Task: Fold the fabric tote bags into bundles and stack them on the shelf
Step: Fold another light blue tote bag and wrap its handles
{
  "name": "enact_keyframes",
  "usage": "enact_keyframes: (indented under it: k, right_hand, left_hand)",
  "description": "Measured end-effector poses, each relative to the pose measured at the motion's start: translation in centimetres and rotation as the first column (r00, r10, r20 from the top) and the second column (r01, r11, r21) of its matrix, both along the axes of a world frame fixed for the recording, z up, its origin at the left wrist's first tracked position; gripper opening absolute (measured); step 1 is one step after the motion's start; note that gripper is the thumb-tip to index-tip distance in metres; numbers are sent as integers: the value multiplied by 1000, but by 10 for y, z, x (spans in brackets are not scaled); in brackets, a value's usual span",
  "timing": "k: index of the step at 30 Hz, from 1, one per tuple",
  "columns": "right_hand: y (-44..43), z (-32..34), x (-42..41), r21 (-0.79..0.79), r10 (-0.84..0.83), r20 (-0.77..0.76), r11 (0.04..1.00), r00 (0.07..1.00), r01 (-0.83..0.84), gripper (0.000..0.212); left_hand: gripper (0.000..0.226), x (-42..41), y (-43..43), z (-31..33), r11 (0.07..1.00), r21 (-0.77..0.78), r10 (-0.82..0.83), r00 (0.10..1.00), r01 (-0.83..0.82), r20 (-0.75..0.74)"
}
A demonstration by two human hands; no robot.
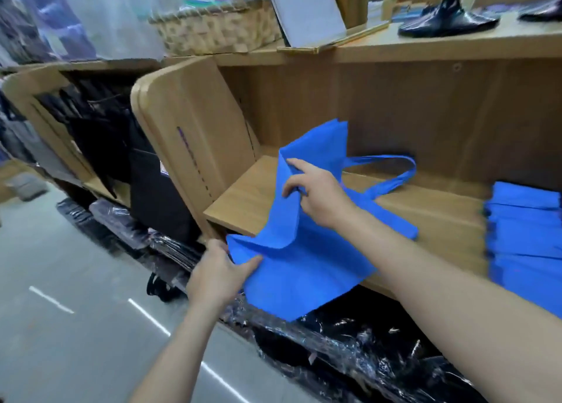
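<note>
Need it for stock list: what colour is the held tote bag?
Plain bright blue tote bag, head view.

The blue tote bag point(304, 250) at mid-frame is thin matt cloth that creases softly, and the stack of folded bags point(526, 238) at the right edge looks the same. The shelf point(243, 195) is pale wood-grain board, smooth and dull. Upper middle, a coarse woven basket point(219, 31); upper right, a glossy black stand point(450, 22). Along the bottom, dark bundles point(349, 351) lie in crinkly, glinting plastic film. The grey floor point(60, 265) at lower left is smooth with a sheen.
</note>
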State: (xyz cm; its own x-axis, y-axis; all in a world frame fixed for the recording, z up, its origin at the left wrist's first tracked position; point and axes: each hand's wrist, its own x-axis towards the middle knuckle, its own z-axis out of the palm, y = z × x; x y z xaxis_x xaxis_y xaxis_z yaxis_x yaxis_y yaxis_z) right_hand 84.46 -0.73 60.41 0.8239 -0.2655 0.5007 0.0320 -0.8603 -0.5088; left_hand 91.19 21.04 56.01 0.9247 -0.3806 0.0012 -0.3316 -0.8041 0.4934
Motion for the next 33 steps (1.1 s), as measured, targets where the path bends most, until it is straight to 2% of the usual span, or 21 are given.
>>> enact_keyframes:
  k: [1,3,5,6,7,9,11,12,14,16,17,18,19,20,21,22,23,26,29,31,33]
  right_hand:
    - [0,-6,5,55,8,-25,998,1000,-7,40]
    - [2,-11,19,190,45,-29,981,999,-39,41]
    - [4,-9,30,310,73,-63,950,995,-50,46]
    - [3,-10,33,337,95,-97,940,991,-57,55]
    - [2,-13,33,339,122,-159,939,980,-61,66]
    - [-2,-25,24,232,113,-415,973,903,-15,77]
    - [-6,-45,8,-19,-24,-765,1000,644,14,71]
    - [-8,-56,0,-121,-108,-861,993,496,7,70]
    - [-15,-62,-14,-197,-180,-907,980,380,-4,68]
    - [-27,-57,-21,-195,-190,-908,980,373,25,67]
    - [-34,-52,-22,-209,-207,-915,977,347,31,67]
    - [-41,-46,-23,-237,-235,-917,971,322,35,68]
    - [-46,-41,-23,-270,-268,-914,962,306,37,71]
    - [-51,-40,-23,-303,-302,-904,952,304,46,73]
    - [-55,-38,-23,-329,-334,-888,942,316,71,76]
    - [-57,-38,-23,-358,-374,-864,927,337,110,79]
    - [-59,-39,-23,-392,-421,-829,907,368,155,79]
    - [-57,-48,-28,-413,-534,-660,846,529,338,72]
    - [-38,-46,-49,-43,-334,-620,918,710,394,70]
    - [-12,-45,-70,92,-122,-738,956,664,277,92]
    - [11,-58,-92,-12,-102,-854,984,510,176,110]
  left_hand:
    - [68,5,-1,-4,999,40,-41,985,35,165]
    - [82,11,-15,-3,969,120,-245,911,217,332]
    - [48,25,-36,-1,939,153,-342,891,308,301]
    - [30,35,-46,1,951,90,-308,913,294,269]
    - [27,47,-54,3,964,-40,-249,946,262,206]
    - [21,73,-65,7,896,-441,-127,985,61,-121]
    - [15,96,-68,7,726,-657,-145,889,-203,-435]
    - [18,107,-69,3,691,-674,-154,859,-260,-489]
    - [31,129,-63,-4,784,-591,-89,909,-188,-407]
    - [58,148,-50,-9,936,-353,-60,994,23,-96]
    - [74,156,-42,-11,966,-214,-125,987,144,101]
    - [87,162,-36,-14,954,-59,-264,919,293,293]
    - [96,167,-34,-15,883,138,-465,795,449,390]
    - [99,171,-34,-18,745,325,-668,653,583,357]
    - [98,172,-37,-20,574,448,-812,547,685,204]
    - [96,170,-39,-23,426,502,-874,485,753,15]
    - [95,169,-41,-25,336,521,-885,453,784,-111]
    - [100,168,-47,-30,268,591,-901,416,761,-126]
    - [112,160,-47,-32,238,710,-910,407,663,-75]
    - [113,154,-45,-32,269,724,-916,401,636,-12]
    - [110,151,-45,-33,313,704,-912,409,638,35]
